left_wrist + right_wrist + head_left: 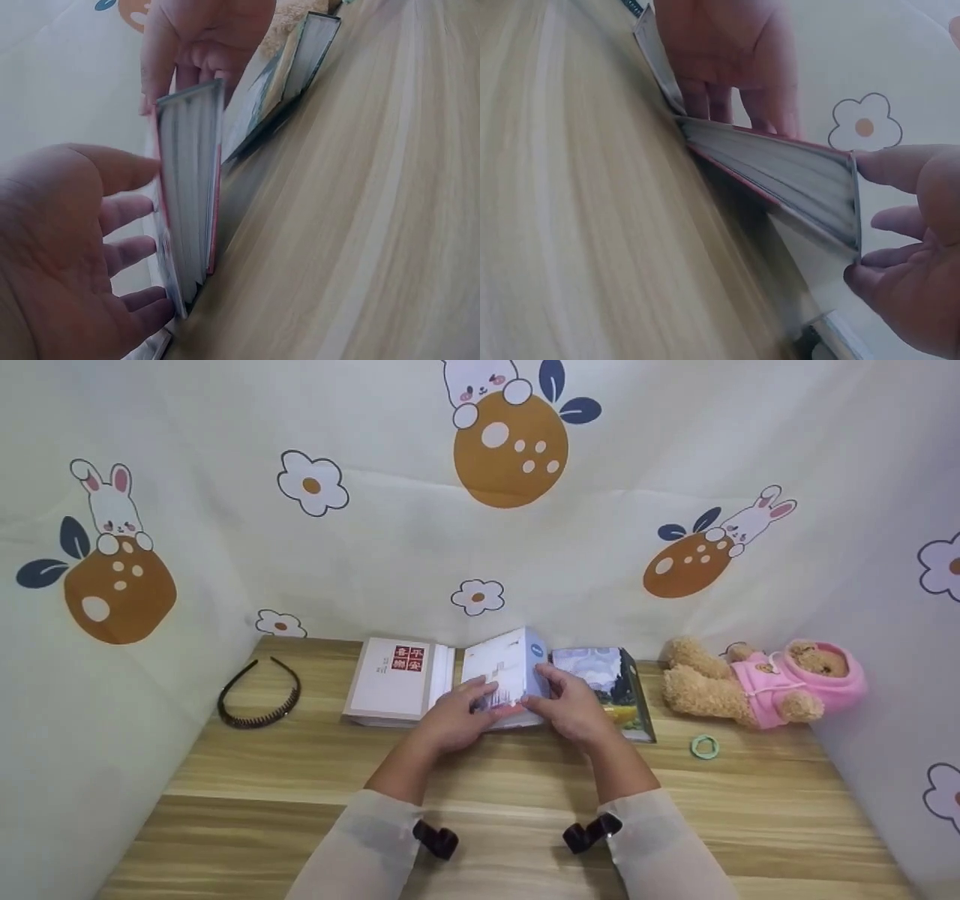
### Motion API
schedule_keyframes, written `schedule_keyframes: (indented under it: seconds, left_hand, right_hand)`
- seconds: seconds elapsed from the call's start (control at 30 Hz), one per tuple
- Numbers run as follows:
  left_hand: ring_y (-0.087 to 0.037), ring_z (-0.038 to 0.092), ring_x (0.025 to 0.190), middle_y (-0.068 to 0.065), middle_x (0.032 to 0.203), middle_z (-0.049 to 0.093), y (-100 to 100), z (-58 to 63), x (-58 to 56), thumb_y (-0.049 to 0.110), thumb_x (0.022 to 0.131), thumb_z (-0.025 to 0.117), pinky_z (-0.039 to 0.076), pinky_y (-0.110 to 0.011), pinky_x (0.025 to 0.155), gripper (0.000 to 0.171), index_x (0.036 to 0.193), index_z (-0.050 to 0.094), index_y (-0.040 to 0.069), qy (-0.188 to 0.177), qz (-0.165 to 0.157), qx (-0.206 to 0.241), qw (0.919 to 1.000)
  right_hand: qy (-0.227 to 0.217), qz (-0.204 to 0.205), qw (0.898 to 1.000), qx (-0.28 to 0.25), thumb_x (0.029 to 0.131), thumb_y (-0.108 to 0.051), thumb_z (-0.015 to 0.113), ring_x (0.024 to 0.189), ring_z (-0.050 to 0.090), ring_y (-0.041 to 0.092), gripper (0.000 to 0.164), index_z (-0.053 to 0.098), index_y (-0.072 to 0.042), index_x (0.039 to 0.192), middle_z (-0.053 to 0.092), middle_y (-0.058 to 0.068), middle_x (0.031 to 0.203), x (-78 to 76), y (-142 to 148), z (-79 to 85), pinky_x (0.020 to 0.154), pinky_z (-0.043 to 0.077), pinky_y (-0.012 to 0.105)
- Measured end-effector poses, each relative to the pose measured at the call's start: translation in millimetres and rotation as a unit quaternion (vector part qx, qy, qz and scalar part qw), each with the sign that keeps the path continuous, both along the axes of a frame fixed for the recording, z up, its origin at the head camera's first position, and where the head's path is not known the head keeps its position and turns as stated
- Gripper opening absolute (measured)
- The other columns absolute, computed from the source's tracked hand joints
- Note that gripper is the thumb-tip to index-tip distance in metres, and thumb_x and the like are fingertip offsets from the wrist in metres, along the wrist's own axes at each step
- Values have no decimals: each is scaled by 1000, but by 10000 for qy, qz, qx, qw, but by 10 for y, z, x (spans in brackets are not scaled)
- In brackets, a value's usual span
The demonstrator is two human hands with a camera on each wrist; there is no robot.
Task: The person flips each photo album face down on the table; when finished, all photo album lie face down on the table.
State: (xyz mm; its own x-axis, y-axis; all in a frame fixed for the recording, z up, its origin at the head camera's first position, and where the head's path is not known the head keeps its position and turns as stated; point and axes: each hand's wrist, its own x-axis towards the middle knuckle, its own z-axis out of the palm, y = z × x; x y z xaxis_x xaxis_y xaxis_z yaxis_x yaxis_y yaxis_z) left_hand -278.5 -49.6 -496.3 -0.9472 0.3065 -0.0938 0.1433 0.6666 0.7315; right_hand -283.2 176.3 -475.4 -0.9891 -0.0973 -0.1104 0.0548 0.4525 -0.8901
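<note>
A thick hardcover book [491,667], pale with a blue-grey spine, stands tilted between both hands, its spine side raised off the table. My left hand [459,716] lies at its cover, thumb and fairly straight fingers touching it, as the left wrist view shows. At the spine, my right hand [574,705] grips with the thumb at the upper edge and fingertips at the lower edge. To the left lies a white book [390,682] with a red square of characters. A book with a painted landscape cover [611,690] lies to the right, partly behind the right hand.
On the wooden table [517,780], a black toothed headband [259,720] sits at far left. A teddy bear in a pink hoodie [787,686] lies at far right, with a small green ring [705,747] in front. A printed curtain [375,555] hangs behind the books.
</note>
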Motion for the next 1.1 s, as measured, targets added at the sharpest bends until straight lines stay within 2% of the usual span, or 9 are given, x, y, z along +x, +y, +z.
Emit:
schedule_keyframes:
  seconds: [0.13, 0.23, 0.33, 0.57, 0.77, 0.87, 0.93, 1.0, 1.1]
  left_hand:
    - [-37, 27, 165, 0, 178, 33, 27, 7, 14, 43, 106, 61, 24, -60, 135, 58, 161, 50, 25, 46, -19, -289, 9996]
    - [-38, 29, 165, -3, 177, 34, 46, 25, 27, 37, 106, 62, 25, -60, 135, 58, 161, 51, 22, 220, -88, -471, 9986]
    - [-38, 29, 164, -3, 176, 35, 64, 38, 39, 34, 106, 63, 25, -59, 135, 57, 160, 51, 21, 294, -102, -638, 9975]
    - [-40, 29, 164, -5, 176, 35, 105, 51, 58, 25, 106, 63, 24, -58, 135, 54, 158, 54, 16, 317, -82, -756, 9966]
    - [-39, 31, 163, -9, 174, 38, 133, 66, 64, 21, 105, 64, 24, -55, 136, 55, 159, 52, 14, 339, 29, -605, 9976]
    - [-37, 36, 161, -13, 171, 43, 125, 97, 47, 17, 104, 63, 27, -53, 136, 59, 160, 50, 14, 335, 314, -178, 9988]
    - [-36, 39, 160, -14, 170, 45, 90, 134, 28, 17, 103, 62, 29, -53, 135, 60, 162, 49, 16, 318, 662, 225, 9970]
    - [-36, 41, 159, -14, 168, 47, 22, 163, 9, 17, 103, 61, 31, -54, 134, 60, 162, 48, 16, 401, 1044, 617, 9918]
    - [-35, 44, 157, -11, 165, 51, -131, 188, -17, 19, 103, 61, 34, -54, 132, 59, 161, 49, 16, 563, 1594, 1095, 9795]
  right_hand:
    - [-58, 194, 9965, 813, 102, -29, 72, 166, 23, 37, 68, 46, -16, 163, 28, 14, 178, 30, -4, -18, 136, 22, 55]
    - [-175, 257, 9936, 1085, 104, -30, 67, 167, 19, 37, 67, 43, -18, 165, 20, 13, 180, 43, -8, -28, 137, 18, 57]
    - [-255, 288, 9930, 1113, 106, -28, 64, 167, 19, 38, 65, 42, -18, 166, 21, 14, 180, 43, -3, -54, 137, 16, 57]
    - [-123, 434, 9937, 1028, 104, -12, 63, 163, 31, 38, 61, 46, -11, 162, 40, 17, 172, 27, 1, -110, 136, 24, 55]
    - [-165, 139, 9975, 677, 102, -8, 64, 163, 33, 35, 60, 51, -10, 160, 43, 17, 170, 13, -22, -103, 135, 26, 53]
    - [-36, -228, 9996, 159, 101, -8, 64, 161, 38, 33, 55, 56, -12, 156, 49, 14, 167, 12, -80, -63, 135, 29, 52]
    - [88, -481, 9982, -337, 101, -10, 66, 160, 41, 32, 52, 60, -14, 153, 53, 11, 165, 28, -145, -29, 133, 32, 51]
    - [216, -593, 9956, -687, 101, -10, 67, 156, 47, 31, 49, 63, -16, 150, 58, 9, 160, 61, -233, 7, 130, 39, 50]
    - [382, -402, 9900, -1299, 100, -6, 67, 148, 56, 33, 49, 64, -13, 148, 64, 12, 153, 109, -404, 17, 117, 54, 50]
